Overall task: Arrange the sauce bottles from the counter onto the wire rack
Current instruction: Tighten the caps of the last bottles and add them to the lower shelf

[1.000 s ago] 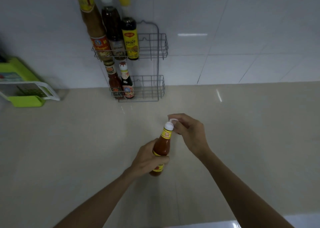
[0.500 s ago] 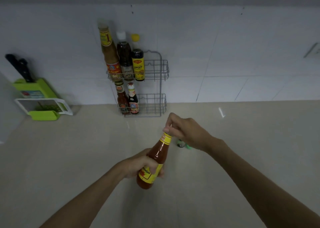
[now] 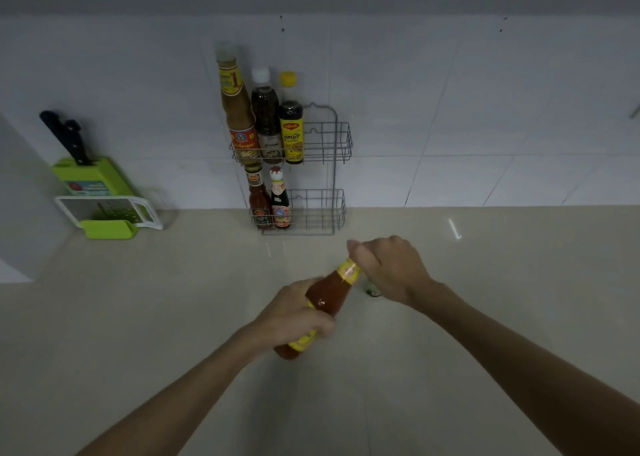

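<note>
A red chili sauce bottle (image 3: 329, 292) with yellow labels is tilted above the counter, neck pointing up and right. My left hand (image 3: 294, 313) grips its body. My right hand (image 3: 388, 268) is closed around its top, which hides the cap. The two-tier wire rack (image 3: 332, 143) stands against the tiled wall. Its upper shelf holds a tall brown sauce bottle (image 3: 237, 109), a dark bottle (image 3: 265, 116) and a yellow-capped bottle (image 3: 291, 126). The lower shelf holds a red sauce bottle (image 3: 258, 199) and a small dark bottle (image 3: 280, 202). The right half of each shelf is free.
A green knife block (image 3: 93, 181) with black-handled knives and a white slicer stands at the left against the wall. A small greenish object (image 3: 373, 291) lies on the beige counter (image 3: 485, 317) under my right wrist. A white block sits at the far left edge.
The bottle went from upright on the counter to lifted and tilted, held in both hands. The camera view rose, showing more of the wall and the knife block.
</note>
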Demonstrator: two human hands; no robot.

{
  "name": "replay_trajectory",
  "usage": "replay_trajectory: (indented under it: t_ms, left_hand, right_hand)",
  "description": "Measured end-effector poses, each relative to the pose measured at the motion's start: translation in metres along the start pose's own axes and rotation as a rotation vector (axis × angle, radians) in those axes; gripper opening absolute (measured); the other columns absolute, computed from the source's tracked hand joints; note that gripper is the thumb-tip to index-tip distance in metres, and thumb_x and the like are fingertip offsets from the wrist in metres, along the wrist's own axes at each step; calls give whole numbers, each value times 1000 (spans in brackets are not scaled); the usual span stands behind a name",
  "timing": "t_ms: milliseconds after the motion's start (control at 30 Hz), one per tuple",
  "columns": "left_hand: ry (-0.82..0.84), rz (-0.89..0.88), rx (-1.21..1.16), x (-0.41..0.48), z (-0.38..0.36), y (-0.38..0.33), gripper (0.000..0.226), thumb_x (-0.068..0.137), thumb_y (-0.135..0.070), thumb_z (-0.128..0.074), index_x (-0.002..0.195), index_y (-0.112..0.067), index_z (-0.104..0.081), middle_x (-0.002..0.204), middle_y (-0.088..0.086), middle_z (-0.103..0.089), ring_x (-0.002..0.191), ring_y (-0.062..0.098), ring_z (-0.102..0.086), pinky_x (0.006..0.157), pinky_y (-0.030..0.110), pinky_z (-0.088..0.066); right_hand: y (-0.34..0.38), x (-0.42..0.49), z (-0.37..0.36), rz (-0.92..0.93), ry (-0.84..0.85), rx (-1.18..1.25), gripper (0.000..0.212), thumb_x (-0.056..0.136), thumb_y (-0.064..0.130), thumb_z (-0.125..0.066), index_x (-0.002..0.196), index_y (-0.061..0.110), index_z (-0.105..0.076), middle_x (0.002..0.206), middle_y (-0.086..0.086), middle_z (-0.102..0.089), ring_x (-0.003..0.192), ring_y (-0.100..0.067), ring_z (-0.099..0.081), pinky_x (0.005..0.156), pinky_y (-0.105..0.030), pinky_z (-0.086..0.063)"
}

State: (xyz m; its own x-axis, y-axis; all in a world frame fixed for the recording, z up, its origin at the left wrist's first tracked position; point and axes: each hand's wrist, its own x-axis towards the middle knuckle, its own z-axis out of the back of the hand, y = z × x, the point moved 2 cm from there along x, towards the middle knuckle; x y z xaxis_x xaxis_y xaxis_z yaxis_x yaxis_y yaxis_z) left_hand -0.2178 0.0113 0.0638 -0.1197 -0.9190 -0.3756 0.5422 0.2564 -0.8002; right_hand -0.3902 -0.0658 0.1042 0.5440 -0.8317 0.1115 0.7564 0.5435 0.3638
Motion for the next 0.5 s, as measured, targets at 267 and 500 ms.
replay_trajectory:
  t_ms: [267,500]
  left_hand:
    - [-147,-15,-35,14,3,-4,47,58,-29,-76,97,-30,-49,85,0,-66,75,17,-64,68,36,-54]
    - [-276,-71,-55,43,29,27,51,63,-18,-79,106,-26,-54,88,-2,-69,80,15,-69,69,35,-59]
  right_hand:
    - [20,31,-4,-411,-134,585,34,88,38,-55,82,5,-55,78,-15,-65,69,-28,-56,60,-35,-43]
    - [31,52,-2,-365,-145,720,37,83,50,-66,88,14,-59,68,7,-54,57,-9,-50,51,-23,-39]
